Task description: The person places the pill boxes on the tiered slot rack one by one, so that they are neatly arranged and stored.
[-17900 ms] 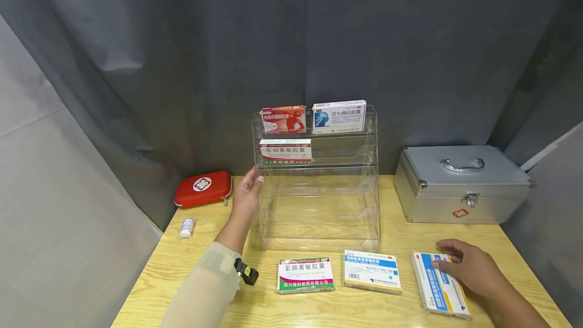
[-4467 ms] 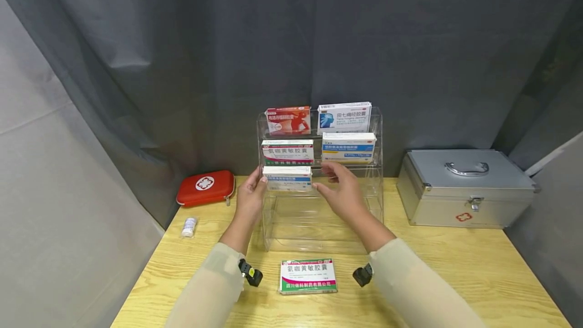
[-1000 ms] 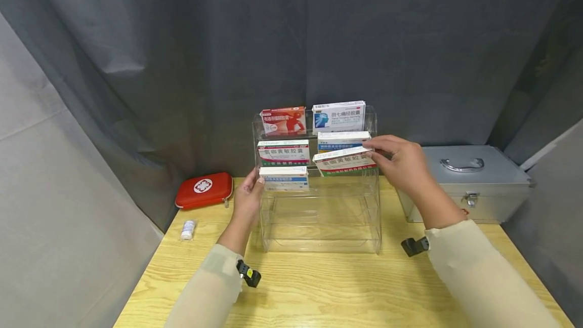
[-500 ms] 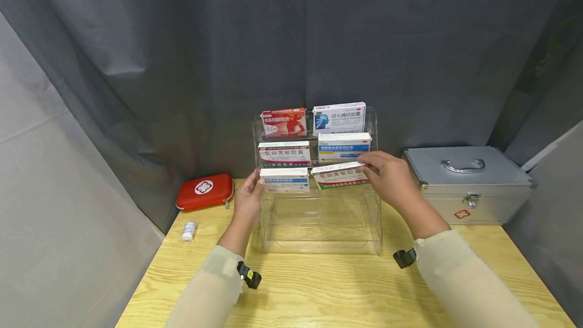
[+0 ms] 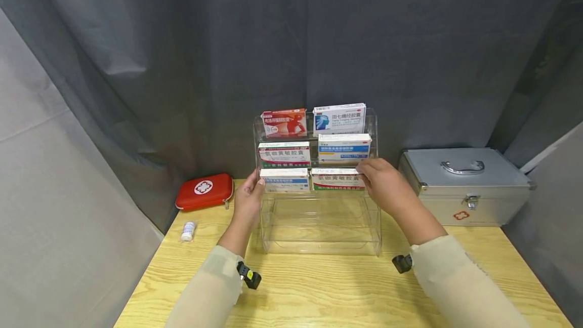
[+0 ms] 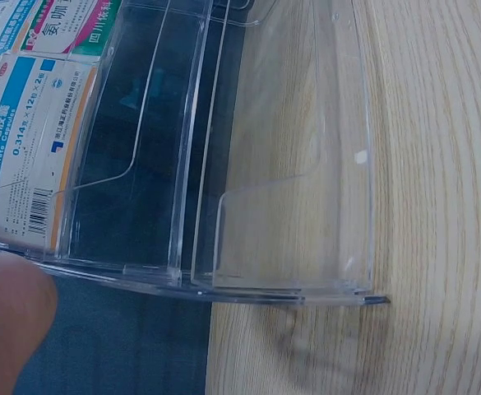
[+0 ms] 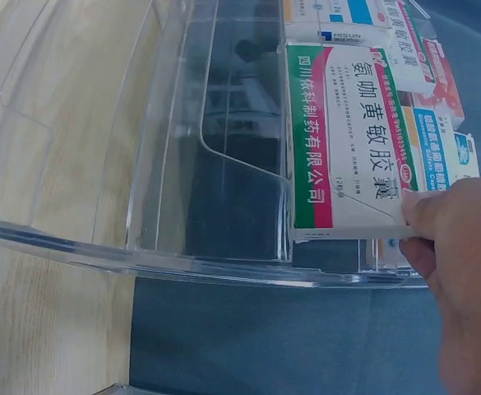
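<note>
A clear tiered display rack (image 5: 321,216) stands on the table, with medicine boxes in its upper three tiers. My left hand (image 5: 247,204) holds the rack's left side; just part of the thumb (image 6: 10,317) enters the left wrist view. At the right of the third tier is a white, green and magenta medicine box (image 7: 347,136). My right hand (image 5: 389,189) pinches its upper right corner between thumb and fingers. A blue and white medicine box (image 5: 286,181) sits beside it on the left. The other fingertips of both hands are mostly hidden.
Higher up are a red box (image 5: 286,123), a white box (image 5: 339,119), another green-magenta box (image 5: 284,155) and another blue-white box (image 5: 344,149). A red zip case (image 5: 203,192) and small white bottle (image 5: 188,231) lie left. A silver metal case (image 5: 464,186) stands right.
The white, green and magenta box, lying on the table earlier, has been lifted and lowered into the third tier, turning from tilted to level. Both blue-white boxes went into the rack before it.
</note>
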The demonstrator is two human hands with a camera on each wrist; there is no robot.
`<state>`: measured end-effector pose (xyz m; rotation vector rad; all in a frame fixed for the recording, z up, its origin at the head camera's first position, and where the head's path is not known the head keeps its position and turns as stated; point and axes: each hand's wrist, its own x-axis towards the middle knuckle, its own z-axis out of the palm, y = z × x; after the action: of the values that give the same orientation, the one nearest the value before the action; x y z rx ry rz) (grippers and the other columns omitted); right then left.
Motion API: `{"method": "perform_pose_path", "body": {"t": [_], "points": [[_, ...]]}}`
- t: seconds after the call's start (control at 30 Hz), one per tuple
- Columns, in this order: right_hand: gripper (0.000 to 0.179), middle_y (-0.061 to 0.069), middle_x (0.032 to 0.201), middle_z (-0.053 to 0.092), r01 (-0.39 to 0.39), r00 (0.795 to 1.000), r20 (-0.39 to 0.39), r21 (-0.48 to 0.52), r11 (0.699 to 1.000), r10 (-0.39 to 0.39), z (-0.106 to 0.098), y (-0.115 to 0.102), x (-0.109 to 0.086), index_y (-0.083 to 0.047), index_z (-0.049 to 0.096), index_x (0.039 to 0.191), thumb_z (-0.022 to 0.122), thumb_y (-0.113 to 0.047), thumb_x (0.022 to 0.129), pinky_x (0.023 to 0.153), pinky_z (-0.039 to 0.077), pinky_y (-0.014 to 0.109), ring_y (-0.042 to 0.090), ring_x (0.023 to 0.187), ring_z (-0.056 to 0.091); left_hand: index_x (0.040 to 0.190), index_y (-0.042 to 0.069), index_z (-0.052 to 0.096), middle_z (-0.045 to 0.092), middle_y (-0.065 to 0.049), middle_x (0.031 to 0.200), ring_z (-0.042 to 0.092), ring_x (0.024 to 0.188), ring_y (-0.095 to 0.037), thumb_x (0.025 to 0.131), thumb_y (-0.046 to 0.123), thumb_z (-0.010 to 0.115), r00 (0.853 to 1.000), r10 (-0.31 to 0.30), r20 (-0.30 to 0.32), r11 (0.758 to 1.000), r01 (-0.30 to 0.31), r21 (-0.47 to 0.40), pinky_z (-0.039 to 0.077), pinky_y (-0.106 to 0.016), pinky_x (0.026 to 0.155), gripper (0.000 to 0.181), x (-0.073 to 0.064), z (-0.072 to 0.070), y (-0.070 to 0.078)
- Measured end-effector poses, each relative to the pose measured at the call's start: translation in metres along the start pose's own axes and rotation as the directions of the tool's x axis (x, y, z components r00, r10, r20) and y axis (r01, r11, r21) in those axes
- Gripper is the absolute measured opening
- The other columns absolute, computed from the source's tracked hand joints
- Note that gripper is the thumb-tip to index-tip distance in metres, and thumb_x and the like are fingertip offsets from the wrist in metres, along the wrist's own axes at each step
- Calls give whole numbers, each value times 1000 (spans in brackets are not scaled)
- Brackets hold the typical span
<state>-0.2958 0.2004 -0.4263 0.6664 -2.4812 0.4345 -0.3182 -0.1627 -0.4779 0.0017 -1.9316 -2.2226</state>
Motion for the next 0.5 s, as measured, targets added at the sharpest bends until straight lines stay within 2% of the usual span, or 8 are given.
{"method": "perform_pose_path", "body": {"t": [0.13, 0.27, 0.5], "points": [[23, 22, 129, 74, 50, 999, -14, -56, 997, -51, 2, 0, -2, 6, 76, 123, 74, 1, 101, 102, 64, 50, 39, 121, 69, 164, 4, 46, 42, -18, 173, 36, 163, -32, 111, 6, 58, 1000, -8, -5, 1000, 8, 4, 32, -46, 135, 55, -1, 1, 0], [24, 22, 129, 73, 64, 997, -34, -75, 995, -67, 4, 1, -3, 6, 76, 124, 74, 1, 101, 101, 64, 50, 39, 121, 68, 164, 3, 45, 42, -18, 172, 37, 163, -32, 111, 5, 58, 1000, 2, -4, 1000, -2, -2, 32, -46, 134, 55, 0, 1, -1], [23, 21, 128, 72, 64, 993, -102, -7, 998, -65, 6, 0, -5, 4, 76, 121, 77, 2, 98, 101, 62, 54, 40, 122, 66, 163, 2, 47, 45, -19, 170, 40, 161, -33, 111, 4, 59, 1000, 18, -15, 1000, -18, -5, 36, -45, 133, 54, 0, -1, -3]]}}
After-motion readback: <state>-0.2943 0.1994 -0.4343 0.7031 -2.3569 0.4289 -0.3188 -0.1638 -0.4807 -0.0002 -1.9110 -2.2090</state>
